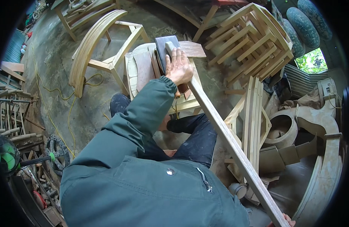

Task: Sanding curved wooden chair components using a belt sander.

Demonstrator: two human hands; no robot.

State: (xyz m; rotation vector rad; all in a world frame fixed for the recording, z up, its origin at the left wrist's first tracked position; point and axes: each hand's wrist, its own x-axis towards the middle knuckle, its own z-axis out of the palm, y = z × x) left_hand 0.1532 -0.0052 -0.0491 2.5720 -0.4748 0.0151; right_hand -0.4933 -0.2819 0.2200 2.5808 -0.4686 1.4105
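Two hands: left [179, 67] presses sanding block [167, 51] on long wooden strip [227, 140].

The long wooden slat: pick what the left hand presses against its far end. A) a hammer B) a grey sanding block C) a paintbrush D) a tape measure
B: the left hand lies flat over a grey sanding block at the far end of the long wooden slat, while the right hand grips the near end.
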